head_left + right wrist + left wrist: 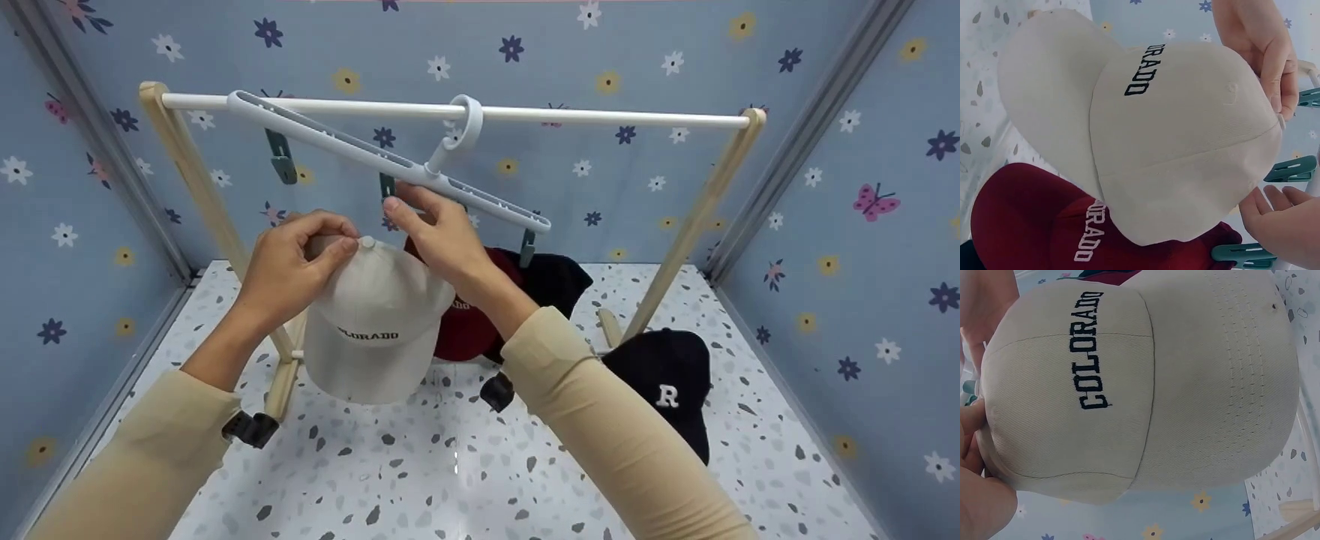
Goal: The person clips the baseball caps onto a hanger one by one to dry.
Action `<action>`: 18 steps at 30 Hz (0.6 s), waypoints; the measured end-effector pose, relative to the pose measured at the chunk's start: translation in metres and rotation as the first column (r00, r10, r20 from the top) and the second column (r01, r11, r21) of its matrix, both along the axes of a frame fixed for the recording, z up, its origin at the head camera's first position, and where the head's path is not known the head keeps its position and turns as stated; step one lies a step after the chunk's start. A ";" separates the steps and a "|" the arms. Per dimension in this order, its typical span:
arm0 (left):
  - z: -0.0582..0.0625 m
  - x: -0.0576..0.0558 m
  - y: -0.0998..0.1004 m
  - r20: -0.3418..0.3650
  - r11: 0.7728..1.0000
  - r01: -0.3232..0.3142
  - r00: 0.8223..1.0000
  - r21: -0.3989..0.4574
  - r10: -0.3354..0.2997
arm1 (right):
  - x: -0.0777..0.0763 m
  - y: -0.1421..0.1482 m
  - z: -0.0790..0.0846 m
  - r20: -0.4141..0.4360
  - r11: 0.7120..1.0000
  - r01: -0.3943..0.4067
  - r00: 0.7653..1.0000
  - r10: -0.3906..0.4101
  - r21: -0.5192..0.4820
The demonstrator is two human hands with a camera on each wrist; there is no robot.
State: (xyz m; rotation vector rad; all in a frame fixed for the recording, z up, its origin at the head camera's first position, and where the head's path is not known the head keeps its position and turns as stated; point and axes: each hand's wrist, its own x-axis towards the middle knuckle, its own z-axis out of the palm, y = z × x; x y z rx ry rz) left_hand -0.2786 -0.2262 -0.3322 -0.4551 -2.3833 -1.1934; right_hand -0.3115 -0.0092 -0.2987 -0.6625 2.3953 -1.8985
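Note:
My left hand pinches the top of a white baseball cap, lettered COLORADO, at its crown button. The cap hangs brim down below a pale grey clip hanger, which is hooked over a white rail and tilts down to the right. My right hand reaches up behind the cap with fingers loosely bent, fingertips right beside a green clip. That clip has nothing in it. Partly hidden by the right hand, a dark red cap hangs from another green clip.
A black cap hangs under the hanger's right-end clip. Another clip hangs bare at the left end. On the speckled floor lies a black cap with an R. Wooden legs hold the white rail.

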 end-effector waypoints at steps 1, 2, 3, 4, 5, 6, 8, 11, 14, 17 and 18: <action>0.000 0.000 0.000 0.000 1.000 -0.001 1.000 0.003 0.001 | 0.000 -0.001 0.000 0.008 1.000 0.005 1.000 -0.005 -0.016; 0.000 0.000 0.000 0.000 1.000 -0.002 1.000 0.007 0.002 | 0.000 -0.002 0.000 0.017 0.999 0.009 1.000 -0.008 -0.035; -0.001 -0.001 0.001 0.002 1.000 -0.002 1.000 0.010 0.002 | 0.000 -0.002 0.000 0.025 0.998 0.015 1.000 -0.014 -0.057; -0.001 -0.001 0.001 0.005 1.000 -0.004 1.000 0.012 0.004 | 0.000 -0.003 0.000 0.036 0.996 0.019 0.999 -0.017 -0.081; -0.001 -0.001 0.001 0.008 1.000 -0.006 1.000 0.013 0.006 | 0.000 -0.004 0.000 0.048 0.994 0.024 0.999 -0.019 -0.108; -0.002 -0.001 0.001 0.007 1.000 -0.006 1.000 0.014 0.006 | 0.001 -0.005 0.000 0.061 0.991 0.029 0.998 -0.021 -0.128; -0.003 -0.001 0.001 0.007 1.000 -0.007 1.000 0.016 0.007 | 0.001 -0.007 0.001 0.081 0.985 0.037 0.996 -0.023 -0.169; -0.003 -0.001 0.001 0.004 1.000 -0.009 1.000 0.016 0.009 | 0.003 -0.011 0.001 0.095 0.981 0.044 0.995 -0.026 -0.187; -0.003 -0.001 0.001 0.006 1.000 -0.008 1.000 0.015 0.008 | 0.004 -0.012 0.000 0.090 0.982 0.033 0.996 -0.016 -0.187; -0.003 -0.001 0.001 0.012 1.000 -0.007 1.000 0.018 0.007 | 0.005 -0.012 -0.001 0.094 0.984 0.023 0.996 -0.006 -0.179; -0.004 -0.001 0.001 0.011 1.000 -0.006 1.000 0.018 0.005 | 0.005 -0.012 -0.001 0.098 0.984 0.021 0.995 -0.003 -0.179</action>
